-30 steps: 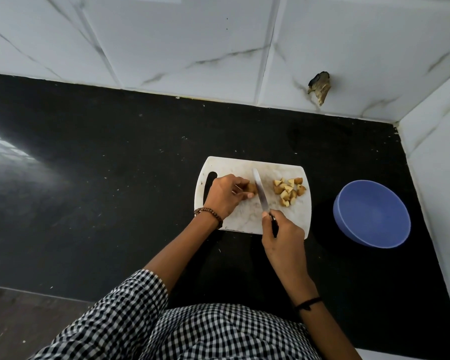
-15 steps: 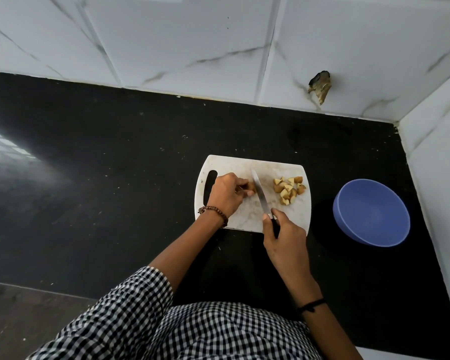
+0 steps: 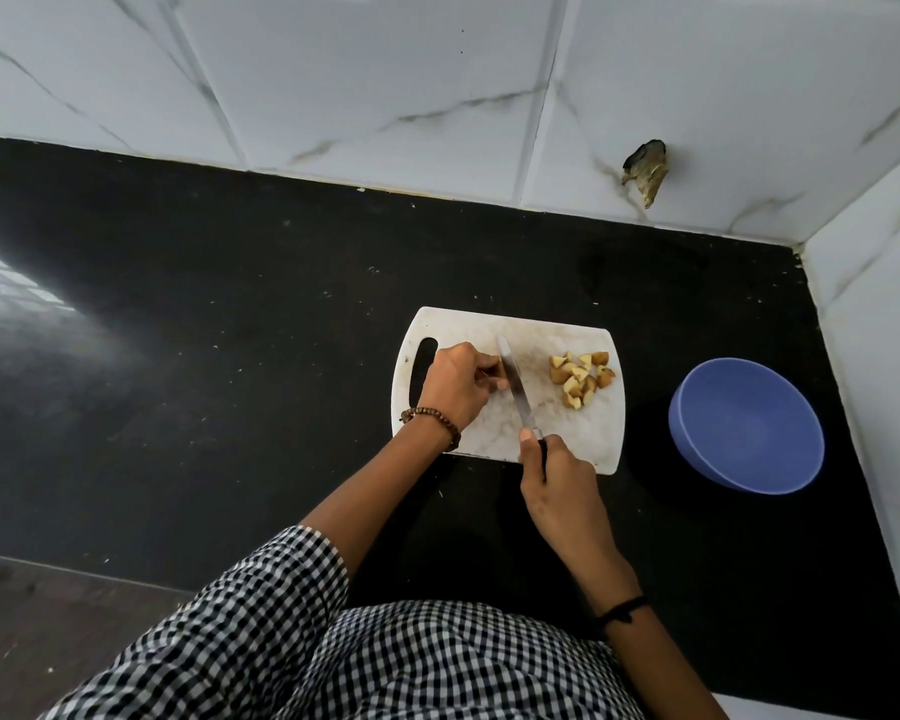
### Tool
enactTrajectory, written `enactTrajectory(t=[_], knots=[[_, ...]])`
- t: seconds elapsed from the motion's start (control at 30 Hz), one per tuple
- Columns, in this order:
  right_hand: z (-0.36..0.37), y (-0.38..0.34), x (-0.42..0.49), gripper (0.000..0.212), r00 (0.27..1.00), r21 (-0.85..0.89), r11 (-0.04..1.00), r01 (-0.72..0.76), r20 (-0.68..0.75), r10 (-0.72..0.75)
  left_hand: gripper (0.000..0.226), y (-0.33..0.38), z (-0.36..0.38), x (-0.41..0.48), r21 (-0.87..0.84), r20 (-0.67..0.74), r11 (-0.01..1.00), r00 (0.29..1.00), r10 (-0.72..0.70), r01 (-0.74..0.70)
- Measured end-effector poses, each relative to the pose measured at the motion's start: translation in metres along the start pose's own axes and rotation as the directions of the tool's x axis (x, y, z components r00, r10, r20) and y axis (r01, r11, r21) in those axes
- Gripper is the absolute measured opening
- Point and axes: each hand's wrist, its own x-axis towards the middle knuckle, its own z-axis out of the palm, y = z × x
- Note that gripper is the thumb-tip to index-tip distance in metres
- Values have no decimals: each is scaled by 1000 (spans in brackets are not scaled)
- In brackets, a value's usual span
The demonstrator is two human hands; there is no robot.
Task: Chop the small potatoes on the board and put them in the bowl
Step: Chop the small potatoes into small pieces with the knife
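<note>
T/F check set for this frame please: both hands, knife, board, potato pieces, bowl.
1. The round blue plastic bowl holds cut potato pieces. False: it looks empty; the pieces lie on the white plastic cutting board.
2. The right hand grips the black-handled steel knife. True.
3. The pieces are piled on the board's right part. True.
4. The left hand lies flat on the black counter. False: it pinches a small potato piece beside the blade.
5. The bowl sits on the board. False: it stands on the counter, right of the board, apart.
</note>
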Motion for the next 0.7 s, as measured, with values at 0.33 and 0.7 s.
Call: enactTrajectory(t=[0.33, 0.7], knots=[[2, -5, 5, 40, 1000, -131, 991, -19, 21, 21, 16, -1, 1, 1, -12, -11, 1000, 1000, 18, -19], [12, -9, 11, 33, 1000, -281, 959, -26, -3, 27, 20, -5, 4, 6, -43, -66, 999, 998, 17, -20]])
